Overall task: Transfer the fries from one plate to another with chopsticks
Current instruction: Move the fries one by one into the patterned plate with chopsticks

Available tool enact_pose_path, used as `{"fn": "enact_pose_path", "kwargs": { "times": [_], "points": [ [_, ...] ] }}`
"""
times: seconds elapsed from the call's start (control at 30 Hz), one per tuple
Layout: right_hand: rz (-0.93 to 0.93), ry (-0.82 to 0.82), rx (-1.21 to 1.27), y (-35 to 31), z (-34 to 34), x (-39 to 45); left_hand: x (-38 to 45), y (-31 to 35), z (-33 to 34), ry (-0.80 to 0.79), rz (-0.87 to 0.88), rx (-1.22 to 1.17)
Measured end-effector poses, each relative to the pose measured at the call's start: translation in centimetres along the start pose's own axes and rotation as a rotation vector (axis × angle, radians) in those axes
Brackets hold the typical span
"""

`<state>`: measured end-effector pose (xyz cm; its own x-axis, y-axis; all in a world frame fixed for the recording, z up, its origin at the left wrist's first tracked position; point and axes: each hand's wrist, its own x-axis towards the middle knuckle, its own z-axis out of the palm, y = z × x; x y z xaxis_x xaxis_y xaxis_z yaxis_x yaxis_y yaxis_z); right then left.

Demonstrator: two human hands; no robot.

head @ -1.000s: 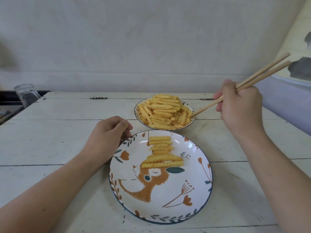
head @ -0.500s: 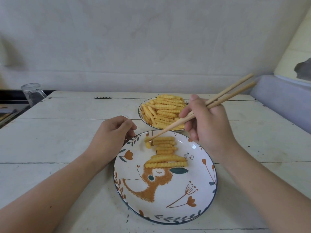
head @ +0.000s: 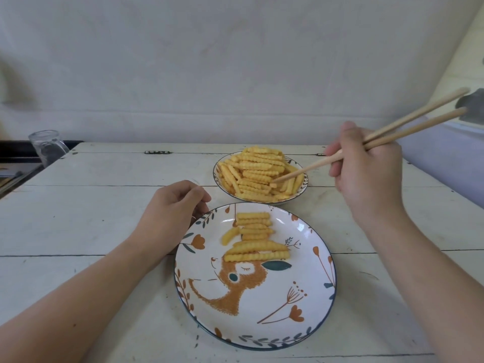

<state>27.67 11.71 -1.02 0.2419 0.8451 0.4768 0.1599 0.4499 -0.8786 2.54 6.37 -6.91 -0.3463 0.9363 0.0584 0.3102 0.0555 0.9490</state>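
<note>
Now the right hand [head: 366, 174] grips the chopsticks [head: 309, 170], tips on the far plate's fries [head: 258, 176]; the left hand [head: 170, 216], fingers loosely curled, rests beside the near plate [head: 301, 336].

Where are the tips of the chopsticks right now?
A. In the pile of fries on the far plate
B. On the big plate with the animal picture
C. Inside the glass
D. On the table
A: the chopsticks, held in the right hand, reach down with their tips among the fries on the far plate.
</note>
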Motion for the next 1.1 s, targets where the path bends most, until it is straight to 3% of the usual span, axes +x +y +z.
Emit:
{"fn": "enact_pose_path", "kwargs": {
  "times": [0.07, 0.27, 0.57, 0.73, 0.9, 0.97, 1.1],
  "points": [
    [-0.068, 0.054, -0.115, 0.8, -0.7, 0.8, 0.0, 0.1, 0.0, 0.0, -0.008, 0.005],
    [-0.043, 0.061, -0.199, 1.8, -0.9, 1.4, 0.0, 0.2, 0.0, 0.005, -0.004, 0.02],
    [-0.121, -0.015, -0.313, 2.7, 0.3, 0.4, -0.1, 0.2, 0.0, 0.002, -0.008, 0.005],
    [-0.078, 0.007, -0.292, 2.5, 0.2, 0.7, -0.1, 0.2, 0.0, 0.002, 0.001, 0.014],
    [0.034, 0.077, -0.075, 0.8, -1.4, 2.1, 0.0, 0.1, 0.0, 0.008, 0.013, -0.012],
    [0.091, -0.003, 0.084, -0.4, -2.0, 2.3, 0.0, 0.1, 0.1, 0.006, 0.011, -0.013],
    [0.15, -0.323, 0.204, -1.5, -2.4, 1.5, 0.0, 0.1, 0.1, 0.007, 0.013, -0.014]
  ]
}}
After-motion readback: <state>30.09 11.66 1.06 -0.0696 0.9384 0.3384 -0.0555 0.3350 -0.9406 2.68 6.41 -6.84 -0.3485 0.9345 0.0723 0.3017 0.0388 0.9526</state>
